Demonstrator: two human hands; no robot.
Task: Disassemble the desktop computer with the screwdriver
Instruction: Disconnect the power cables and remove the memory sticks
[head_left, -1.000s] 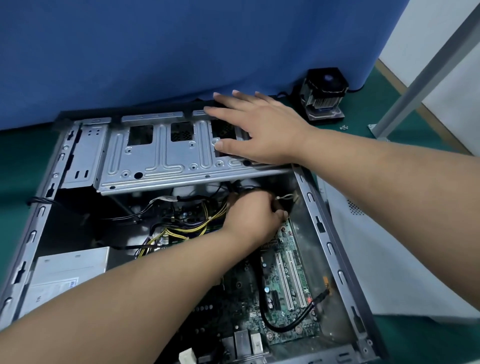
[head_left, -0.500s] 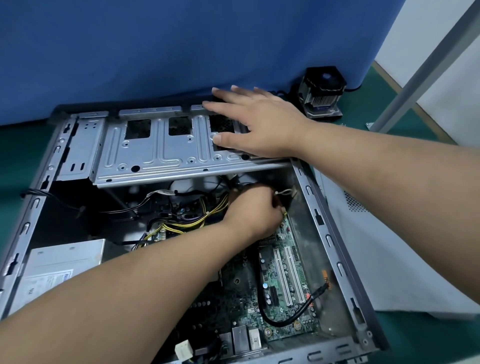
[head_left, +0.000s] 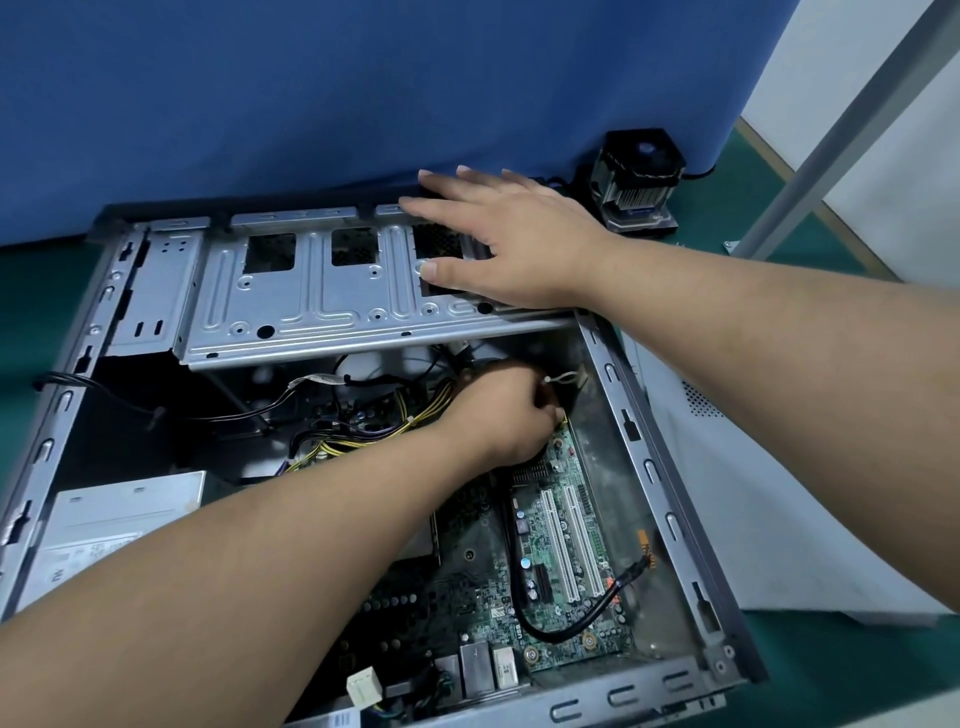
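The open desktop case (head_left: 670, 499) lies on its side on the green table. My right hand (head_left: 519, 244) rests flat, fingers straight, on the right end of the silver drive cage (head_left: 311, 291). My left hand (head_left: 504, 415) reaches inside under the cage to the top edge of the green motherboard (head_left: 561, 545). Its fingers are curled and pinch the plug of a thin white wire (head_left: 563, 379). The fingertips are mostly hidden behind the hand. No screwdriver is in view.
A grey power supply (head_left: 114, 519) sits at the case's left, with yellow and black wires (head_left: 415, 415) bundled in the middle. A black cable (head_left: 571, 629) loops over the board. A removed CPU cooler (head_left: 636, 176) and a white side panel (head_left: 779, 519) lie to the right.
Both hands stay in the same places. Only the view has shifted slightly.
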